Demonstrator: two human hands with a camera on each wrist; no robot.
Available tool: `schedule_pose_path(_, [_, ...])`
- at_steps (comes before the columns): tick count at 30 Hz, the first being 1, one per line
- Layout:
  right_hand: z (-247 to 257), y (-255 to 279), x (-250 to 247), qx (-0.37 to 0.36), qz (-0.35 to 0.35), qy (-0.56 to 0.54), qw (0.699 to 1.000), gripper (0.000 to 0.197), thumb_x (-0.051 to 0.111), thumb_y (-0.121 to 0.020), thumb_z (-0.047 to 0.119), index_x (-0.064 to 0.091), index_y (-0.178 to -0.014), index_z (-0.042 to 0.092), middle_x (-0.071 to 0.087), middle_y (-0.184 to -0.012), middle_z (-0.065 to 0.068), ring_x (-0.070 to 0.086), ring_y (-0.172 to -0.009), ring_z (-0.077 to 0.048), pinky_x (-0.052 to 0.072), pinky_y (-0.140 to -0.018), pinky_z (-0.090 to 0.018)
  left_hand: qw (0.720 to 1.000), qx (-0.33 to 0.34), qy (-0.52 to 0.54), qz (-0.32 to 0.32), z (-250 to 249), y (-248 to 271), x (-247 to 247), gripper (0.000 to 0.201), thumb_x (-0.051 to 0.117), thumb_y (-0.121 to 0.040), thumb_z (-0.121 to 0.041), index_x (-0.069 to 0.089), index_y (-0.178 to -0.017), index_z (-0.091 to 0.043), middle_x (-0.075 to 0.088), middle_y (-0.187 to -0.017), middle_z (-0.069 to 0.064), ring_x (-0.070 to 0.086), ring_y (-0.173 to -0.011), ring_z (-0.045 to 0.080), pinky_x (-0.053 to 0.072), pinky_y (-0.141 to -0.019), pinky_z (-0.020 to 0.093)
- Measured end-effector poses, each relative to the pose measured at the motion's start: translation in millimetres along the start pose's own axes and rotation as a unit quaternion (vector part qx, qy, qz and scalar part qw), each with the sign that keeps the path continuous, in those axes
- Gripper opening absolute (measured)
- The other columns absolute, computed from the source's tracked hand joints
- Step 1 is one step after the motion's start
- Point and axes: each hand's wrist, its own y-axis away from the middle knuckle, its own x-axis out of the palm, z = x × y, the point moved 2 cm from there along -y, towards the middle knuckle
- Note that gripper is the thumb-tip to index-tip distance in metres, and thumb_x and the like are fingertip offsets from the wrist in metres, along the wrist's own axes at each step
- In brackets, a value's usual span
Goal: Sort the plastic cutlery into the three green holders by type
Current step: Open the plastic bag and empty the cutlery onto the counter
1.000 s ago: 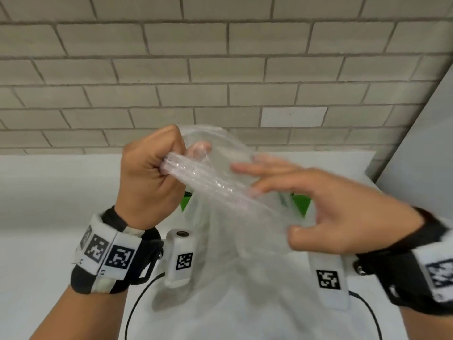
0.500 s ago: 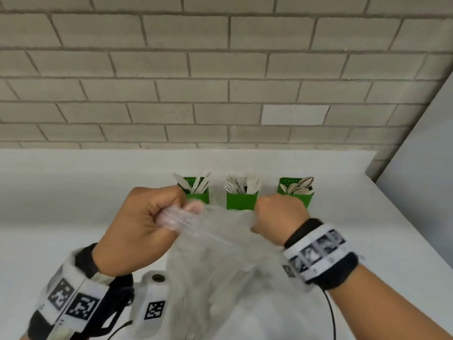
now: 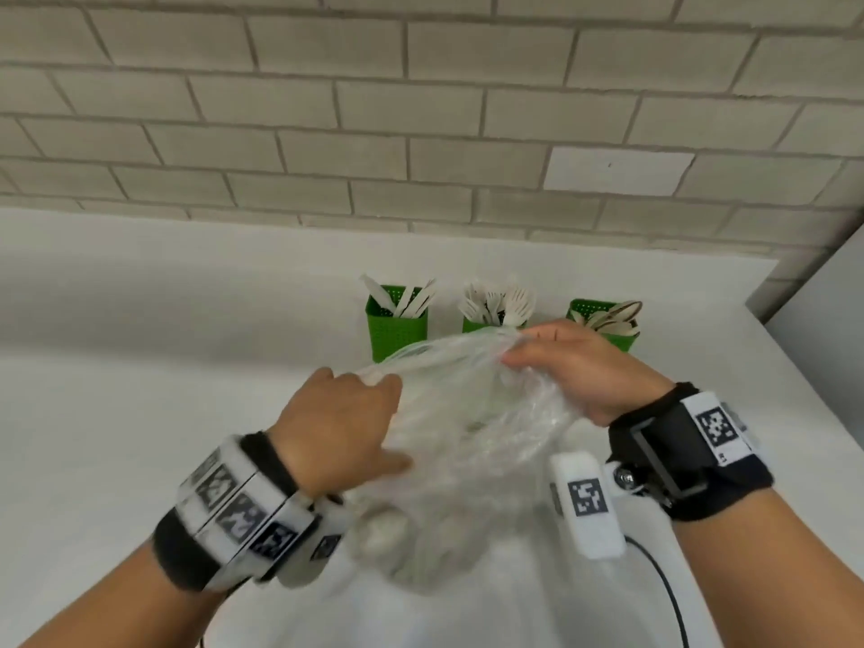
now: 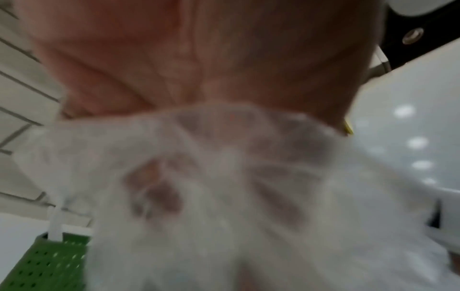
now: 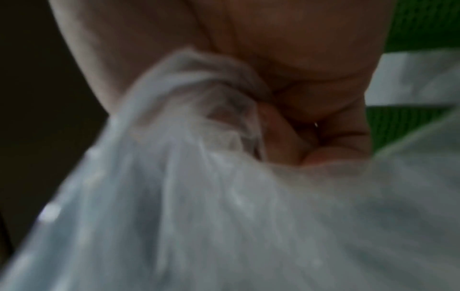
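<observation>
Both hands grip a clear plastic bag (image 3: pixel 467 427) above the white counter. My left hand (image 3: pixel 346 413) bunches its left edge; my right hand (image 3: pixel 575 367) clutches its right edge near the holders. Behind the bag stand three green holders: the left holder (image 3: pixel 397 327) with knives, the middle holder (image 3: pixel 474 326) with forks, partly hidden by the bag, and the right holder (image 3: pixel 608 315) with spoons. The left wrist view shows the crumpled bag (image 4: pixel 236 187) under the palm and a corner of a green holder (image 4: pixel 49 263). The right wrist view shows fingers curled into the bag (image 5: pixel 199 177).
A white counter (image 3: pixel 163 367) runs to a brick wall (image 3: pixel 421 109). A grey panel (image 3: pixel 823 311) stands at the right edge. A black cable (image 3: pixel 668 596) trails from the right wrist camera.
The hands and bag have dropped lower and moved forward toward the holders. The right hand has shifted further right and forward along the bag's edge, spreading it wider.
</observation>
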Motion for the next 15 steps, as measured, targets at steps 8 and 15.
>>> schedule_pose_path(8, [32,29,9,-0.331,-0.152,0.258,0.895,0.017,0.072,-0.085,0.012,0.071,-0.101,0.017,0.068,-0.108,0.005,0.06,-0.107,-0.007,0.041,-0.1,-0.025,0.718,-0.018,0.687,-0.109,13,-20,-2,0.012,0.05,-0.078,-0.013,0.05,-0.071,-0.002,0.056,-0.07,0.003,0.05,-0.066,0.015,0.039,-0.061,0.021])
schedule_pose_path(15, [-30,7,-4,0.004,0.068,0.625,0.777,0.076,0.067,-0.085,0.031,0.027,-0.149,0.035,0.05,-0.136,-0.001,0.047,-0.123,-0.024,0.041,-0.101,-0.035,0.668,-0.066,0.728,-0.139,33,-16,15,0.026,0.046,-0.089,0.005,0.044,-0.066,-0.006,0.062,-0.065,0.009,0.057,-0.059,0.015,0.044,-0.057,0.02])
